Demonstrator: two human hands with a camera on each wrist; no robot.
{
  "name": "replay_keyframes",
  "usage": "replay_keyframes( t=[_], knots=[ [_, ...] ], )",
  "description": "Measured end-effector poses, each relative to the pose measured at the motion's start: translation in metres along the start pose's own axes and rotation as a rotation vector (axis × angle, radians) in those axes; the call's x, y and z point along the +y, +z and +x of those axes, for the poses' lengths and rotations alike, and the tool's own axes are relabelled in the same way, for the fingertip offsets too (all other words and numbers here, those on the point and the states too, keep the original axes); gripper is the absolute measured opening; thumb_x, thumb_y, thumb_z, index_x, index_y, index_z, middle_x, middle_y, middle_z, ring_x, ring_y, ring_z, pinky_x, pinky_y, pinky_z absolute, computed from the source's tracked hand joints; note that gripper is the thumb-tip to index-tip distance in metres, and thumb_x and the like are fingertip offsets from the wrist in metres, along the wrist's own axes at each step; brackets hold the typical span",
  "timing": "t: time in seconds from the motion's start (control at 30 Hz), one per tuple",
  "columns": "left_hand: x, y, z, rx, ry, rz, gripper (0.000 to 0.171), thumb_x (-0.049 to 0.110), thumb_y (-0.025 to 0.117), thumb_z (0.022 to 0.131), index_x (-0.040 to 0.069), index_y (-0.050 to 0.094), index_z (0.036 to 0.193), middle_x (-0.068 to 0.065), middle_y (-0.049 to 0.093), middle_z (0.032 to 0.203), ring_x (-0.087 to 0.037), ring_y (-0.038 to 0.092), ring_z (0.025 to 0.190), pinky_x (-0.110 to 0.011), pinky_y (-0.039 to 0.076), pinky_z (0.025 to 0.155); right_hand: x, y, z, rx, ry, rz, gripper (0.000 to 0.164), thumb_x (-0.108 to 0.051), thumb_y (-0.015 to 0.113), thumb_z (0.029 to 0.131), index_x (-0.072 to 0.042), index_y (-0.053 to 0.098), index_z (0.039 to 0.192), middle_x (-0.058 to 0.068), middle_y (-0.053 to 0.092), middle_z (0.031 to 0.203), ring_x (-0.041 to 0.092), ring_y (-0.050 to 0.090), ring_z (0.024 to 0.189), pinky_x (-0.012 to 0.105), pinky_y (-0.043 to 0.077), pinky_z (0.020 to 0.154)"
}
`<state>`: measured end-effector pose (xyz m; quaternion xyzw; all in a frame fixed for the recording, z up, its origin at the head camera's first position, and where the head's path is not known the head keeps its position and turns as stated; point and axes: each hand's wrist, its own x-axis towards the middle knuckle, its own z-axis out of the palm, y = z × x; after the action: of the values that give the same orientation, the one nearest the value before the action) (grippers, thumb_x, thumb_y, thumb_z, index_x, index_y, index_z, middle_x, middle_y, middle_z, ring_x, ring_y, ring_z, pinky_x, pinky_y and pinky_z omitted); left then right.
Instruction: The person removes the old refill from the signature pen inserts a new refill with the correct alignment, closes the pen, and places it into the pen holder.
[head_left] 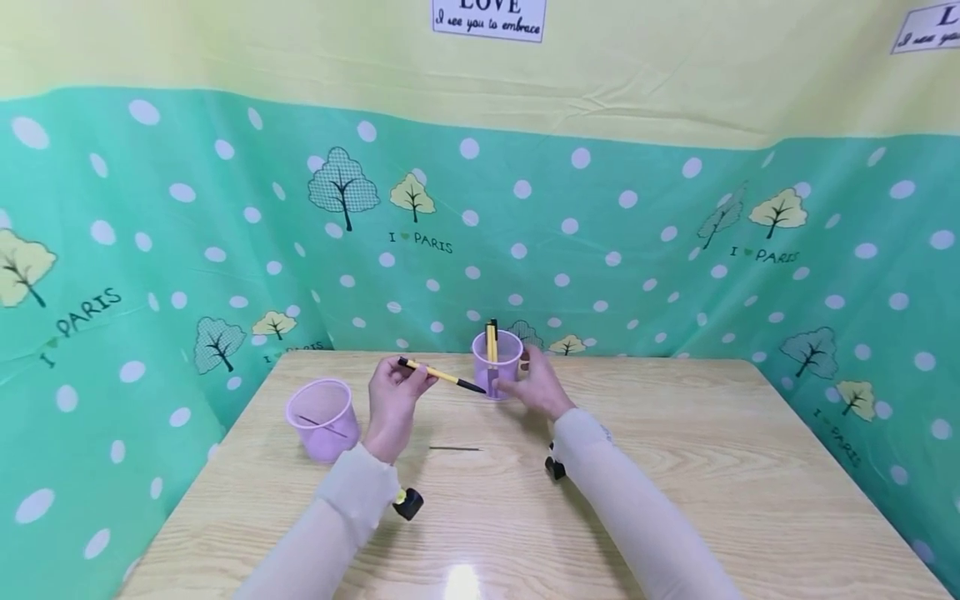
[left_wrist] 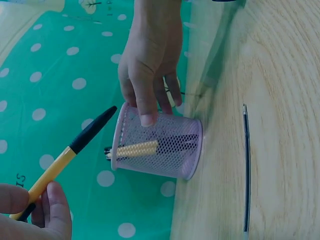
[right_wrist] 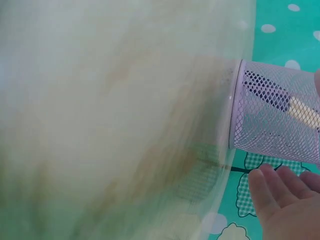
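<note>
In the head view my left hand [head_left: 395, 398] pinches a yellow and black ballpoint pen [head_left: 442, 375] between thumb and fingers. The pen's black end [left_wrist: 95, 129] points toward a lilac mesh pen holder [head_left: 483, 383] at the back of the table. Upright in that holder stand yellow and black pens [head_left: 491, 340]. My right hand [head_left: 542, 385] is at the holder's right side, its thumb in front and overlapping the mesh. The right wrist view shows straight fingers [right_wrist: 280, 187] close beside the mesh wall.
A second lilac pen holder [head_left: 324, 437] stands at the left with thin dark sticks inside. A thin pen refill [head_left: 453, 449] lies on the wooden table [head_left: 675, 467] between the arms. Behind the table hangs a green dotted curtain [head_left: 600, 225].
</note>
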<state>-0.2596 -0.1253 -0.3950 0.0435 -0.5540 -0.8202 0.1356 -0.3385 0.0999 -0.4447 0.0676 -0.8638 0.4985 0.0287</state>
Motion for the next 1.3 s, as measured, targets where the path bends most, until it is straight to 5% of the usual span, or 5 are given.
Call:
replay_keyframes(
  t=[0.33,0.57,1.3],
  knots=[
    [0.007,0.006,0.009,0.002,0.016,0.018,0.028,-0.010,0.058,0.088,-0.010,0.042,0.111,-0.017,0.053,0.098,-0.029,0.063,0.096,-0.033,0.054,0.084,0.003,0.004,0.009,-0.023,0.027,0.055,0.091,-0.023,0.086,0.066,-0.013,0.035,0.141,0.005,0.049,0.132,0.027,0.047,0.122,0.049,0.037,0.104],
    [0.011,0.010,0.017,0.016,0.006,0.040,0.024,-0.008,0.058,0.088,-0.004,0.045,0.108,-0.016,0.053,0.099,-0.021,0.063,0.089,-0.029,0.053,0.084,0.006,0.008,0.010,-0.038,0.020,0.101,0.089,-0.014,0.085,0.068,-0.015,0.035,0.142,0.005,0.048,0.134,0.026,0.046,0.122,0.049,0.036,0.104],
    [0.018,0.014,0.034,0.016,0.017,0.042,0.023,-0.005,0.058,0.090,-0.001,0.045,0.109,-0.017,0.053,0.102,-0.025,0.062,0.094,-0.028,0.053,0.084,0.006,0.010,0.013,-0.050,0.059,0.163,0.088,-0.015,0.083,0.069,-0.015,0.034,0.142,0.008,0.048,0.136,0.031,0.047,0.123,0.049,0.037,0.104]
  ],
)
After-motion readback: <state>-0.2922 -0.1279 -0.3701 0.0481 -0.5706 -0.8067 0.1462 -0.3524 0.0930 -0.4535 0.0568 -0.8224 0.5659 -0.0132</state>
